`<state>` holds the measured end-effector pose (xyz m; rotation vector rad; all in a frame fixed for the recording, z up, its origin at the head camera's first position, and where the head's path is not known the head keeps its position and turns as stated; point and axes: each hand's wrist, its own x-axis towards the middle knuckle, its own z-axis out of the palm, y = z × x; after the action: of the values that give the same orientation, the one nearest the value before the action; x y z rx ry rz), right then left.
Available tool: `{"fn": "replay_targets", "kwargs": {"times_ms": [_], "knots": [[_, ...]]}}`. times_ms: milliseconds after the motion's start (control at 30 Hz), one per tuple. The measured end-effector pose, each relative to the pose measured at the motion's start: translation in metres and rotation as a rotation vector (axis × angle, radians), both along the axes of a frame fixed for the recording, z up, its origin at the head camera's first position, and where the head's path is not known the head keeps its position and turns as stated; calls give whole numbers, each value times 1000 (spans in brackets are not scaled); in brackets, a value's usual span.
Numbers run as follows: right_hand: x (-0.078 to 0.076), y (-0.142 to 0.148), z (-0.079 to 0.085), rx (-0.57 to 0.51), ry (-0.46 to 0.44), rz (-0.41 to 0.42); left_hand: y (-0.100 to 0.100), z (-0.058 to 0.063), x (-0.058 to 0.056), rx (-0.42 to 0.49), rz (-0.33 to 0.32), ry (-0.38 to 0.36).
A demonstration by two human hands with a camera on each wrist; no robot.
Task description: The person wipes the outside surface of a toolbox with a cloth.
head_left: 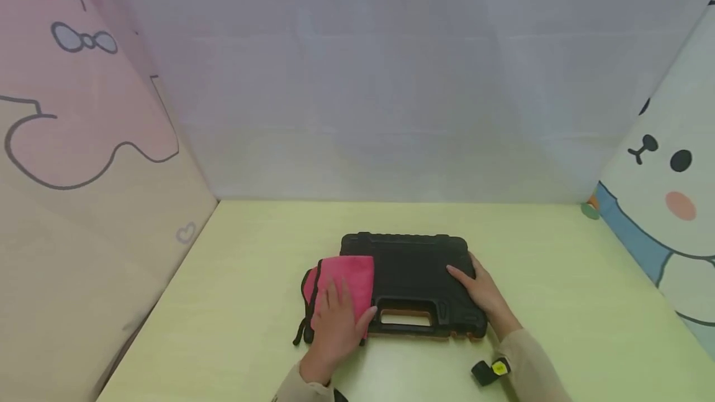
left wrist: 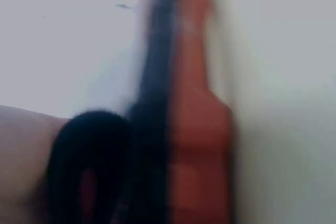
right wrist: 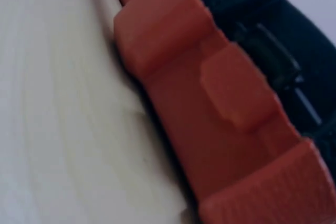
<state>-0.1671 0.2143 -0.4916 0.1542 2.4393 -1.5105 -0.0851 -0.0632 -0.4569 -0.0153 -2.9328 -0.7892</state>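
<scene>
A black carrying case (head_left: 419,272) lies flat on the table, its handle toward me; the wrist views show an orange-red lower half (right wrist: 184,114). A pink pouch (head_left: 357,272) with black edging and cords covers the case's left part. My left hand (head_left: 335,327) rests on the pouch with its fingers extended. At the case's right end, my right hand (head_left: 485,290) grips the edge, thumb on top; its other fingers are mostly hidden. In the blurred left wrist view, a black loop (left wrist: 94,135) stands beside the case's edge (left wrist: 199,129).
A small black item with a yellow mark (head_left: 499,367) is at the right sleeve. The pale yellow table (head_left: 234,278) meets a plain curtain (head_left: 357,110) behind and printed cartoon panels (head_left: 72,216) at both sides.
</scene>
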Motion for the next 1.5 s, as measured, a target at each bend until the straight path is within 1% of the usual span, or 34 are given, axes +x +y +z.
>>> {"fn": "replay_targets", "kwargs": {"times_ms": [33, 100, 133, 200, 300, 400, 533, 633, 767, 867, 933, 1000, 1067, 1167, 1233, 1300, 1433, 1500], "knots": [[2, 1, -1, 10, -1, 5, 3, -4, -1, -17, 1, -26], [4, 2, -4, 17, -1, 22, 7, -12, -6, -68, 29, -29], [5, 3, -5, 11, 2, 32, 7, -14, -8, -78, 37, -36], [5, 5, -7, 1, 9, 51, 6, -13, -14, -88, 17, -57], [4, 7, -7, -13, 21, 64, 1, -9, -27, -116, -47, -108], [3, 8, -6, -18, 24, 76, -3, -3, -42, -132, -123, -167], [2, 8, -4, -13, 18, 82, -7, 0, -64, -131, -191, -236], [2, 8, -3, -23, 17, 85, -8, -1, -81, -140, -215, -262], [1, 9, -3, -48, 22, 82, -8, 0, -102, -146, -226, -287], [0, 9, -2, -51, 25, 62, -7, 2, -112, -143, -236, -295], [-1, 9, -1, -58, 22, 47, -6, 4, -116, -143, -244, -297], [-2, 8, -1, -57, 22, 31, -6, 7, -116, -140, -243, -304], [-2, 6, -1, -67, 22, 15, -7, 9, -114, -143, -240, -308], [-3, 2, -1, -92, 25, -4, -11, 10, -104, -123, -238, -308], [-4, -1, -1, -113, 24, -11, -16, 8, -94, -99, -250, -303], [-5, -2, -1, -125, 20, -11, -21, 7, -82, -55, -263, -303], [-4, -2, 0, -110, -7, -18, -31, 7, -54, 38, -305, -303], [-4, 0, 0, -98, -15, -19, -34, 6, -44, 65, -331, -305]]}}
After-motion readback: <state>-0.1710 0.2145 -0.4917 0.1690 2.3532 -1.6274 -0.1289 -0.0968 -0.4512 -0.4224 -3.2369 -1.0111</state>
